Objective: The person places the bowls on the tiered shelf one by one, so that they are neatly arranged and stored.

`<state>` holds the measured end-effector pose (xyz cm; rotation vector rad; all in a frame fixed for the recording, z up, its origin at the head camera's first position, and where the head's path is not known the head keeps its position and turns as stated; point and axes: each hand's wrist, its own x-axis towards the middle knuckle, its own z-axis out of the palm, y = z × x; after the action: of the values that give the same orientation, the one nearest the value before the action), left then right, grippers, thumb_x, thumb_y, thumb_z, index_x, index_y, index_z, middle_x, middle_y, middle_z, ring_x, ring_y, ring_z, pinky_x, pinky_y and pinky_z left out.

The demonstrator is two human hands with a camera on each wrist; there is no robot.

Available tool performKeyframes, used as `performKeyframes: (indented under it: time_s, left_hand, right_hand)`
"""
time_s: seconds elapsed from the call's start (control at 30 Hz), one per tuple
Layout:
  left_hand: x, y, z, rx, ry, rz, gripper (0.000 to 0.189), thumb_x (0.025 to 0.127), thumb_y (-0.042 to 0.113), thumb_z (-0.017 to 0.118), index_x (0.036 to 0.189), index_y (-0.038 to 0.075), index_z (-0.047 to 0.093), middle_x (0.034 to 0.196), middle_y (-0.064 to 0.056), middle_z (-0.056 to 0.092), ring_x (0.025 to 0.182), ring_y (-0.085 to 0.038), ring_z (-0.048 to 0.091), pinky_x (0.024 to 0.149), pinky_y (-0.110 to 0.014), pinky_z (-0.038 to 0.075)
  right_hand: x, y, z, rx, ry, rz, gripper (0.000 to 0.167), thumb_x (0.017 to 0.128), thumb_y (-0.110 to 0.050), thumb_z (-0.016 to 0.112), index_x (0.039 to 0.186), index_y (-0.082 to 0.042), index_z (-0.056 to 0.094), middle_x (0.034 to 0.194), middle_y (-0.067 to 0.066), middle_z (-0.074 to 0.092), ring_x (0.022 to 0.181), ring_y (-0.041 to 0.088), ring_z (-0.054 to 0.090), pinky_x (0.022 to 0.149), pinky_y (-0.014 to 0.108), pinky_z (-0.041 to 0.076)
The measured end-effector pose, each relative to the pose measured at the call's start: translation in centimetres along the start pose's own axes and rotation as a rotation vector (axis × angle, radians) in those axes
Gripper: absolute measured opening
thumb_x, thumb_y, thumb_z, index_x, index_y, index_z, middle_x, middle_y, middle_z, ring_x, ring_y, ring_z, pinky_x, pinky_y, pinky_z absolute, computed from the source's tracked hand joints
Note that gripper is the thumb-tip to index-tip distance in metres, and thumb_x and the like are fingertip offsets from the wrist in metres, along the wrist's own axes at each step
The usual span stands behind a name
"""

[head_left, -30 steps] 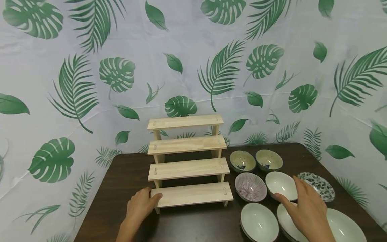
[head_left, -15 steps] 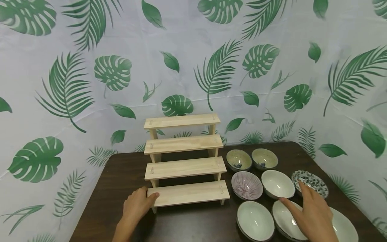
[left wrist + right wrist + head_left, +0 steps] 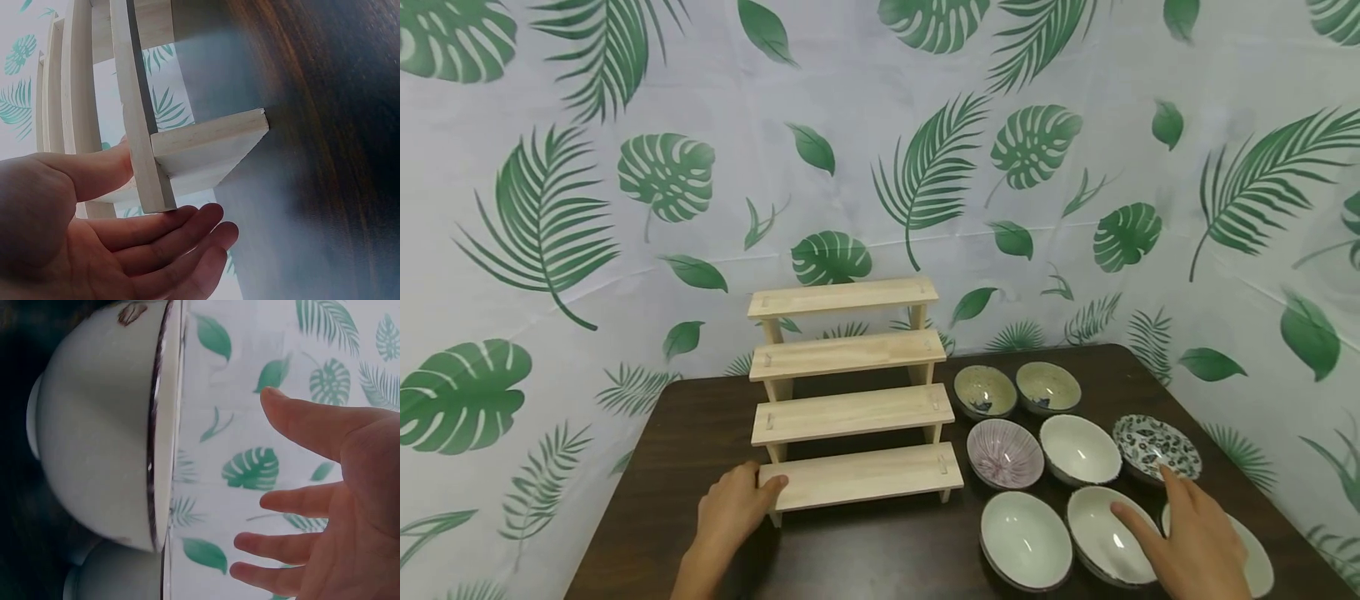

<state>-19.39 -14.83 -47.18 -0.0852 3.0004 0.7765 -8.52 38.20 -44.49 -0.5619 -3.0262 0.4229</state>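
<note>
A four-tier wooden display stand stands on the dark table. My left hand holds the left end of its lowest shelf, thumb on top and fingers along the end. The left wrist view shows those fingertips by the board's corner. Over the bowls at the lower right hovers my right hand, thumb and fingers spread, nothing in it. It overlaps a white bowl and partly hides a larger white bowl. In the right wrist view a dark-rimmed white bowl sits apart from the fingers.
Two olive speckled bowls stand at the back beside the stand. A purple streaked bowl, a white bowl and a black-and-white patterned dish are nearer. Another white bowl is in front. A leaf-print cloth hangs behind.
My right hand has moved right and toward me, away from the middle white bowl, over the front bowls. My left hand stays at the shelf end. The head view has shifted slightly.
</note>
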Motion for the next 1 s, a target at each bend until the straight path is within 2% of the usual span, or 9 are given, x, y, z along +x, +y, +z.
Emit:
performKeyframes:
  time_s: [0.13, 0.3, 0.5, 0.6, 0.73, 0.87, 1.0]
  left_hand:
    - [0.0, -0.1, -0.2, 0.001, 0.005, -0.007, 0.048, 0.096, 0.041, 0.068, 0.112, -0.004, 0.070, 0.104, -0.024, 0.075, 0.089, -0.044, 0.071, 0.071, -0.059, 0.053]
    - [0.0, -0.1, -0.3, 0.000, 0.015, -0.008, 0.046, 0.096, 0.040, 0.068, 0.109, -0.004, 0.070, 0.102, -0.023, 0.074, 0.088, -0.043, 0.071, 0.072, -0.059, 0.052]
    - [-0.1, -0.2, -0.3, 0.000, 0.022, -0.009, 0.046, 0.096, 0.040, 0.068, 0.109, -0.004, 0.070, 0.101, -0.023, 0.075, 0.087, -0.042, 0.071, 0.071, -0.059, 0.052]
    - [-0.1, -0.2, -0.3, 0.002, 0.025, -0.012, 0.047, 0.096, 0.040, 0.068, 0.110, -0.005, 0.070, 0.103, -0.024, 0.074, 0.088, -0.043, 0.071, 0.071, -0.059, 0.053]
    - [-0.1, -0.1, -0.3, 0.008, 0.025, -0.013, 0.049, 0.096, 0.041, 0.068, 0.113, -0.005, 0.070, 0.106, -0.025, 0.074, 0.091, -0.046, 0.070, 0.073, -0.061, 0.053]
    - [-0.2, 0.0, -0.3, 0.014, 0.024, -0.012, 0.051, 0.096, 0.041, 0.067, 0.116, -0.006, 0.069, 0.109, -0.027, 0.074, 0.094, -0.049, 0.070, 0.075, -0.062, 0.052]
    - [-0.2, 0.0, -0.2, 0.015, 0.023, -0.009, 0.051, 0.097, 0.041, 0.067, 0.118, -0.006, 0.069, 0.110, -0.027, 0.073, 0.095, -0.049, 0.070, 0.075, -0.063, 0.052]
  right_hand:
    - [0.0, 0.6, 0.0, -0.015, 0.007, -0.005, 0.107, 0.095, -0.069, 0.057, 0.148, 0.019, 0.028, 0.137, 0.049, 0.036, 0.123, 0.065, 0.040, 0.099, 0.076, 0.038]
    - [0.4, 1.7, 0.1, -0.060, -0.032, 0.019, 0.111, 0.093, -0.075, 0.054, 0.145, 0.020, 0.031, 0.135, 0.050, 0.037, 0.121, 0.066, 0.042, 0.098, 0.076, 0.039]
    - [0.3, 2.5, 0.8, -0.012, -0.061, 0.200, 0.116, 0.087, -0.080, 0.058, 0.152, 0.011, 0.028, 0.147, 0.043, 0.032, 0.134, 0.061, 0.033, 0.103, 0.078, 0.033]
    - [0.3, 3.0, 1.1, 0.015, -0.057, 0.247, 0.114, 0.086, -0.078, 0.061, 0.154, 0.007, 0.025, 0.149, 0.042, 0.030, 0.135, 0.060, 0.031, 0.102, 0.079, 0.033]
    - [0.5, 4.5, 1.4, 0.019, -0.063, 0.257, 0.114, 0.085, -0.077, 0.062, 0.152, 0.008, 0.026, 0.145, 0.043, 0.032, 0.131, 0.063, 0.035, 0.100, 0.079, 0.035]
    - [0.9, 6.3, 1.7, 0.022, -0.076, 0.242, 0.115, 0.086, -0.075, 0.063, 0.150, 0.014, 0.026, 0.140, 0.047, 0.033, 0.126, 0.067, 0.038, 0.098, 0.078, 0.039]
    - [1.4, 7.7, 2.1, 0.011, -0.083, 0.281, 0.117, 0.084, -0.074, 0.067, 0.147, 0.015, 0.027, 0.137, 0.049, 0.034, 0.122, 0.067, 0.041, 0.097, 0.076, 0.042]
